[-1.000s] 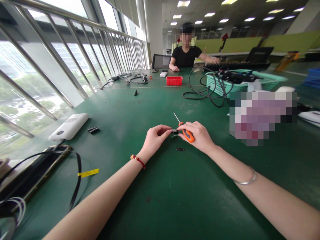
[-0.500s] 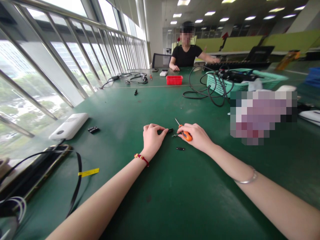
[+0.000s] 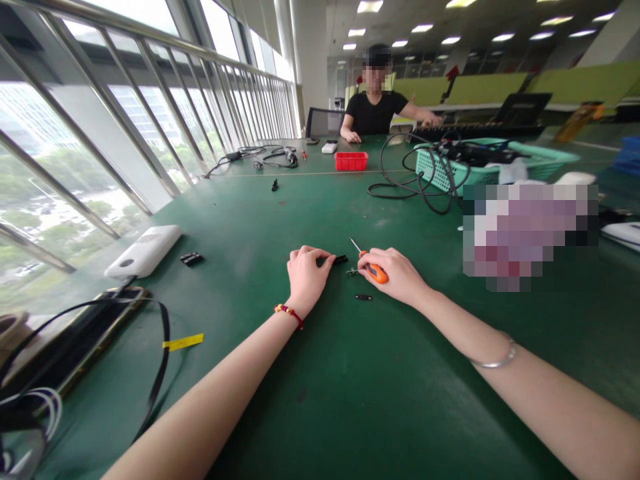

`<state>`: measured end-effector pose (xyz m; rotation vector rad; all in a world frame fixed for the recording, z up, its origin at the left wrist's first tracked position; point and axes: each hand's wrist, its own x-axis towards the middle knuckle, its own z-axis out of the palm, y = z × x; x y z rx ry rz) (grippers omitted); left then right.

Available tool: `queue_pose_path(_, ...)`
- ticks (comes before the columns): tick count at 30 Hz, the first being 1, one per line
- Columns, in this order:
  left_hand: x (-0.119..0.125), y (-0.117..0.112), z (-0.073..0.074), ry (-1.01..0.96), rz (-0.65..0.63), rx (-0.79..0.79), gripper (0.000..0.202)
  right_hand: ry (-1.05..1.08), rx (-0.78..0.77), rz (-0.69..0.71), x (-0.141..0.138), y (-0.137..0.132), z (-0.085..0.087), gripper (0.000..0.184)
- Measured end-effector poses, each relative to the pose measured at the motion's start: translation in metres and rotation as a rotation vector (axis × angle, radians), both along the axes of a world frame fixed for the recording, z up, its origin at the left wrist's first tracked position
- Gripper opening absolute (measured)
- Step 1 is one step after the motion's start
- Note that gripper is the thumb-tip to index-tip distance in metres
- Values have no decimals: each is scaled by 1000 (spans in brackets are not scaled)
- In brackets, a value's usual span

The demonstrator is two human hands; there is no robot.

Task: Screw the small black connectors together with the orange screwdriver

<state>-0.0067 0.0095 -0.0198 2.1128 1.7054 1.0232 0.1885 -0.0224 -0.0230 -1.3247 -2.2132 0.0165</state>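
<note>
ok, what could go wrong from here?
The screwdriver in the right hand has its bare shaft sticking out; it might poke the left hand. The small black part, pinched near one end, could slip. The flat black piece lying loose on the table might get brushed away.

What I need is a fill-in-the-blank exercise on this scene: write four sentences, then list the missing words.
1. The right hand grips a screwdriver whose handle is mostly ____.
2. The left hand pinches a small piece coloured ____.
3. The silver bangle circles the person's ____ forearm.
4. The small plastic box beyond both hands is coloured ____.

Missing words: orange; black; right; red.
</note>
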Motion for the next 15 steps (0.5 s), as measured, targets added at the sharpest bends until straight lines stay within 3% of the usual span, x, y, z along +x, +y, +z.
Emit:
queue_pose_path(7, -1, -2, 5, -26, -57, 9, 17, 31, 36, 1, -2, -1, 0, 8)
queue_pose_path(10, 1, -10, 10, -4, -207, 154, 13, 105, 29, -13, -2, 0, 0, 6)
queue_pose_path(13, 4, -18, 13, 146, -391, 256, 11, 221, 7, 11, -1, 1, 1, 4)
queue_pose_path(15, 5, -20, 14, 232, -438, 293, 13, 317, -16, 38, -1, 1, 2, 4)
